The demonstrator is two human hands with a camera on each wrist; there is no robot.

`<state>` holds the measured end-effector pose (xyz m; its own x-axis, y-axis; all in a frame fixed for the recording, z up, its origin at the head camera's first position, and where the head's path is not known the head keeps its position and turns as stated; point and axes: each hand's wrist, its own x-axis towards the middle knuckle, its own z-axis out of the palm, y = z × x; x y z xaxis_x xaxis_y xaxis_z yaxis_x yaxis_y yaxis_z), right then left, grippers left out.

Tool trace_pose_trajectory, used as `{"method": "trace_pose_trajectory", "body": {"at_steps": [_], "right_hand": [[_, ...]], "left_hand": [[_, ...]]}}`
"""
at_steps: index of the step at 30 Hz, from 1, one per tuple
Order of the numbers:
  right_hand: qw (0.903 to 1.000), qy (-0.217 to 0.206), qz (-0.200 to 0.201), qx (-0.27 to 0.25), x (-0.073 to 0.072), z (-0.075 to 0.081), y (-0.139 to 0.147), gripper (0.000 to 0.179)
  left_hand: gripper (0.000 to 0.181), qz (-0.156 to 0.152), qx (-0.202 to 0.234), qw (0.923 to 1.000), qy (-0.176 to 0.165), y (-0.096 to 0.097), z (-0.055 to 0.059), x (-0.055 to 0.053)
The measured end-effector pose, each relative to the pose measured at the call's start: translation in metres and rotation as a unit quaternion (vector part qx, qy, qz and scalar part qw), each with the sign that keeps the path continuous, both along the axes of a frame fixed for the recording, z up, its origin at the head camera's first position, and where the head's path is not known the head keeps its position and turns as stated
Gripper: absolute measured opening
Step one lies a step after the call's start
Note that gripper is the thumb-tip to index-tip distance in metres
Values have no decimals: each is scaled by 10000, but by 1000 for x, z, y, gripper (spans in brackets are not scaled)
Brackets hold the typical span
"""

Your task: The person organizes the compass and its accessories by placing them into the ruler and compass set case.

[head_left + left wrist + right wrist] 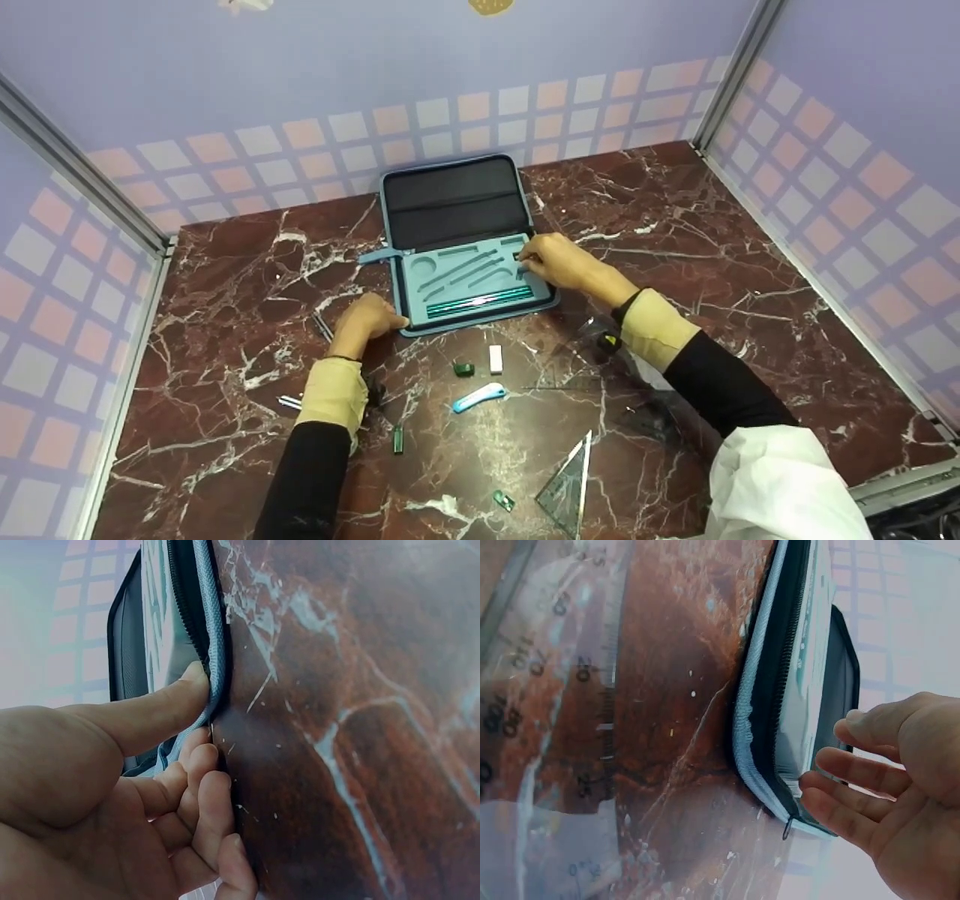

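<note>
A blue zippered case [453, 210] lies unfolded at the back of the table, its dark lid raised toward the wall. In its base sits a light blue tray [420, 289] with shaped recesses. Green striped pencils [480, 301] lie along the tray's near side. My left hand [365, 319] pinches the case's near left corner, thumb on the zippered rim [216, 652] and fingers curled low against its outer side. At the tray's right end is my right hand [559, 261], fingertips down at a small dark recess; I cannot tell whether thumb and forefinger pinch something.
In front of the case lie a white eraser [496, 359], a small green block [464, 370], a blue-and-white cutter [478, 397] and a green stick-like piece [398, 439]. Nearer are a clear set square [564, 487] and another small green piece [503, 500]. A clear ruler [592, 690] lies right.
</note>
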<state>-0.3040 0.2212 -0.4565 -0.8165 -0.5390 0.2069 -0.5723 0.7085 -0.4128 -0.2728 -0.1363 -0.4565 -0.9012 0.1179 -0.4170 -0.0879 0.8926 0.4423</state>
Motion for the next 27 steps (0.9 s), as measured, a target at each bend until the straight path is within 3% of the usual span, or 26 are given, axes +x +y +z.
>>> {"method": "trace_pose_trajectory", "body": {"at_steps": [11, 20, 27], "right_hand": [[9977, 273, 619, 1, 23, 12, -10, 14], [9938, 297, 1017, 344, 57, 20, -37, 18], [9845, 493, 1631, 408, 82, 16, -62, 18]], "left_hand": [[48, -40, -90, 9999, 104, 0, -2, 1], [48, -9, -24, 10000, 82, -1, -3, 1], [41, 66, 15, 9999, 124, -1, -2, 3]]}}
